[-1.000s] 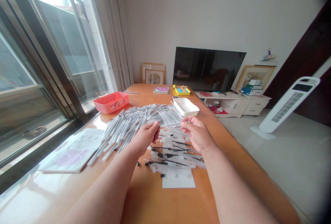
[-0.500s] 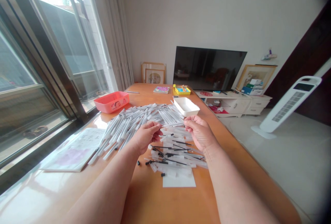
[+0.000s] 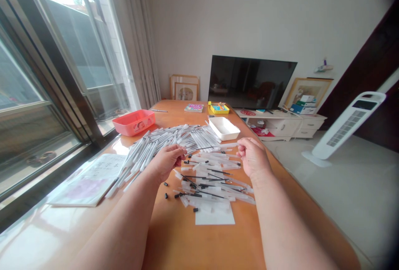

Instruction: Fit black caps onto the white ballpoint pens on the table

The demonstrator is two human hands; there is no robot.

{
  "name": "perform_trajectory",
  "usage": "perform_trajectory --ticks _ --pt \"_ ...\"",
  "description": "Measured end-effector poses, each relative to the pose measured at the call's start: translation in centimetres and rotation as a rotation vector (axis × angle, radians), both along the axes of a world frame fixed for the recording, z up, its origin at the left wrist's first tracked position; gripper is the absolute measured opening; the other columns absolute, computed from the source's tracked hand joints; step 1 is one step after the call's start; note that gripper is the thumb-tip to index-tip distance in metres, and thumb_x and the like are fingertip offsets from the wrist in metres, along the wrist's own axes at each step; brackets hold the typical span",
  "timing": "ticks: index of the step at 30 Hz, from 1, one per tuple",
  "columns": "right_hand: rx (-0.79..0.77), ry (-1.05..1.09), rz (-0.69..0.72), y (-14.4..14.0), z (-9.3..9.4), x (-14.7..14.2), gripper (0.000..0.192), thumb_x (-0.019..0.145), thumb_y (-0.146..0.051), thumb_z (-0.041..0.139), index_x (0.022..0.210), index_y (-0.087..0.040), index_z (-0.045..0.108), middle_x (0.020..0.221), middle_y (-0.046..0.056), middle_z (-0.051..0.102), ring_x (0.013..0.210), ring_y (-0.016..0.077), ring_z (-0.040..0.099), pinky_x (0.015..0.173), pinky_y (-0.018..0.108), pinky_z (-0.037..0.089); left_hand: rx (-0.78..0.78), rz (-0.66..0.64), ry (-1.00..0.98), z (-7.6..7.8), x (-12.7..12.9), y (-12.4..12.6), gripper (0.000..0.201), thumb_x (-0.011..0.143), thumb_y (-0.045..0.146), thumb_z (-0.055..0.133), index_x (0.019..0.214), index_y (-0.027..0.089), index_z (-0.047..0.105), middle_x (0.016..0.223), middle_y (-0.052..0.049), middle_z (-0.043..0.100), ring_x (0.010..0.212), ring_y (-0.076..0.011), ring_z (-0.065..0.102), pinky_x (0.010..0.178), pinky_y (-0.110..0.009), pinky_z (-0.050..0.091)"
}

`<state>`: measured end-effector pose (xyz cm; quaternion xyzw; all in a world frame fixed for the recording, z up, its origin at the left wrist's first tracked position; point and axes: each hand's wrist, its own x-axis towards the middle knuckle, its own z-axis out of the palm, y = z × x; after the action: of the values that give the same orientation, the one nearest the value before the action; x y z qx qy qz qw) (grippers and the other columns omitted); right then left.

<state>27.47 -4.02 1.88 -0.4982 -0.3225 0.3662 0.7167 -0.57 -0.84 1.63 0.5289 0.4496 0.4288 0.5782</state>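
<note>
The bench [image 3: 187, 236] carries a big heap of pens [image 3: 162, 145], fanned out left of the white tray [image 3: 223, 128], and nearer the person a looser scatter of barrels, refills and small black caps [image 3: 205, 187] on and around a white sheet [image 3: 215, 218]. A red tray [image 3: 134, 122] sits beyond the heap by the window.

Above that scatter the two hands are held apart. The left hand [image 3: 166, 161] has its grip pinched together on a thin black refill [image 3: 202, 148] that runs toward the right hand [image 3: 253, 156], whose grip is closed on a clear barrel [image 3: 229, 145] — the refill's tip looks just at or inside the barrel's mouth, too fine to tell which.

The risks, as I judge them: the refill is thin and held only at its far end, so a skewed push could bend it or make it miss the mouth. A slip would drop either piece into the scatter below — hard to find again, and likely to knock the tiny caps off the bench edge.
</note>
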Motion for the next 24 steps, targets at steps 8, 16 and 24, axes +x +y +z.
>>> perform_trajectory --ticks 8,16,24 --pt "-0.154 -0.216 -0.015 -0.2 -0.3 -0.2 0.012 0.067 -0.029 0.068 0.068 -0.021 0.059 0.064 -0.001 0.061 0.055 0.013 0.048 0.053 0.028 0.037 0.011 -0.056 0.376 0.6 -1.3 -0.1 0.016 0.068 0.033 0.068 0.064 0.019 0.062 0.062 -0.001 0.06 0.055 -0.0128 0.048 0.051 -0.026 0.032" --pt "-0.291 -0.674 0.274 -0.7 -1.2 -2.2 0.005 0.064 -0.024 0.059 0.067 -0.02 0.061 0.064 -0.001 0.062 0.062 0.0162 0.054 0.056 0.027 0.038 0.088 -0.139 0.587 -0.1 -1.2 -0.4 0.012 0.065 0.03 0.066 0.063 0.019 0.062 0.058 0.001 0.055 0.051 -0.0119 0.04 0.05 -0.026 0.022" --pt "-0.316 -0.652 0.46 -1.4 -1.3 -4.4 0.009 0.064 -0.025 0.061 0.072 -0.021 0.064 0.062 -0.002 0.062 0.056 0.0148 0.049 0.053 0.026 0.032 0.083 -0.109 0.646 0.8 -0.8 -1.1 0.007 0.061 0.027 0.066 0.06 0.02 0.065 0.056 0.0 0.056 0.051 -0.0127 0.039 0.048 -0.026 0.022"
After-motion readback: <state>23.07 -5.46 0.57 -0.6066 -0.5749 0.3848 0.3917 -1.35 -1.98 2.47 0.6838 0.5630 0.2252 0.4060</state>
